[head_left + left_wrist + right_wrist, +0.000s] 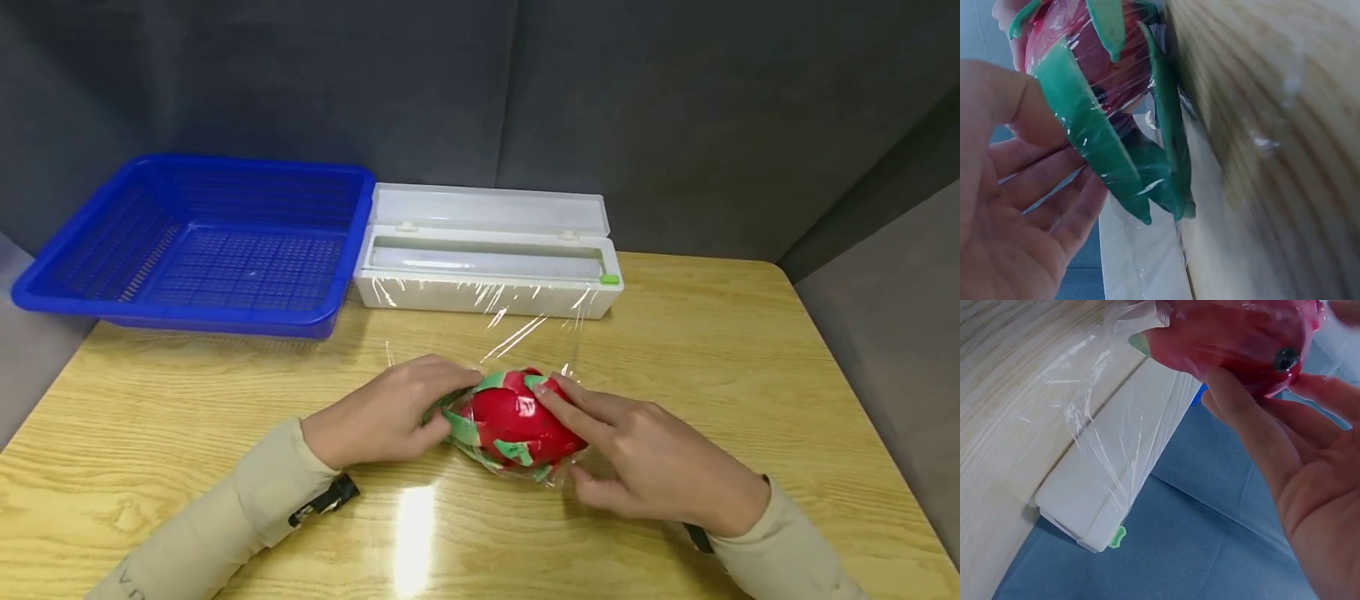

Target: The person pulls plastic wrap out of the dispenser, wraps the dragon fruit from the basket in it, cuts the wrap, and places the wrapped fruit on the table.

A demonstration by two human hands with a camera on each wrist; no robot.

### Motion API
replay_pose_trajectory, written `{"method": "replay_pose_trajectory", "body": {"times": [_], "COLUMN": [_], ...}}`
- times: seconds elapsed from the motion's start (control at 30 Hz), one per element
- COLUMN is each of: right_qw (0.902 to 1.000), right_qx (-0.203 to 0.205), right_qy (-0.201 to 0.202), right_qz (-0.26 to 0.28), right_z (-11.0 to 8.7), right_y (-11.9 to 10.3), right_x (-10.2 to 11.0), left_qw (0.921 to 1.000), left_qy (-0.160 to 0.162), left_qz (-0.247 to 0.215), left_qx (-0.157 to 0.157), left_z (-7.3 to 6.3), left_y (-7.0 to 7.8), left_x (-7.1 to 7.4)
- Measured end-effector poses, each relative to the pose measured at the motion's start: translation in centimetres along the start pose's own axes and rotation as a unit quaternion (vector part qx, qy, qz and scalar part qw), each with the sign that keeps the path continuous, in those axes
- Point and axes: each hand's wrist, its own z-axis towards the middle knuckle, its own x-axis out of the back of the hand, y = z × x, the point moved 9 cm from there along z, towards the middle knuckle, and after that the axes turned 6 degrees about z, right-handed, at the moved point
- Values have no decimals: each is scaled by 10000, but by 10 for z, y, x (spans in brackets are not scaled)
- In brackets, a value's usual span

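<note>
Red and green, glossy under clear plastic: a dragon fruit (517,421), lower centre of the frame, with both hands on it. Left hand (390,408) grips the leafy end, thumb and fingers on either side of the long green scales; right hand (648,462) holds the other end, forefinger laid along the top. Cannot tell whether the fruit rests on the table (712,358) or is held just off it. Cling film (517,333) covers the fruit and runs in shiny streaks up to a white box (405,293) at upper centre, lid (487,210) up, roll (442,260) showing inside, green slider (610,280) at its right end. Blue basket (210,315), upper left, stands beside the box. Risks, as I judge them: the pointed scale tips could pierce or tear the film if it is drawn tight over them; a hard pull could drag the box forward, since film and roll look joined; slack film could cling to itself and bunch, leaving gaps at the leafy end; and the slick, rounded body might roll if one hand lets go under uneven tension.
</note>
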Motion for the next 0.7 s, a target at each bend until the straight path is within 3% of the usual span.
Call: {"method": "replay_pose_trajectory", "body": {"times": [0.37, 0.57, 0.7], "right_qw": [9992, 9998, 9994], "right_qx": [332, 206, 252], "right_qy": [183, 28, 204], "right_qz": [-92, -15, 144], "right_z": [1, -2, -2], "right_y": [2, 4, 3], "right_x": [3, 2, 5], "left_qw": [9982, 9973, 9970], "left_qy": [-586, -718, -733], "left_qz": [37, 132, 252], "left_qx": [154, 93, -40], "left_z": [-5, -6, -5], "left_y": [-2, -2, 0], "left_x": [-10, -12, -13]}}
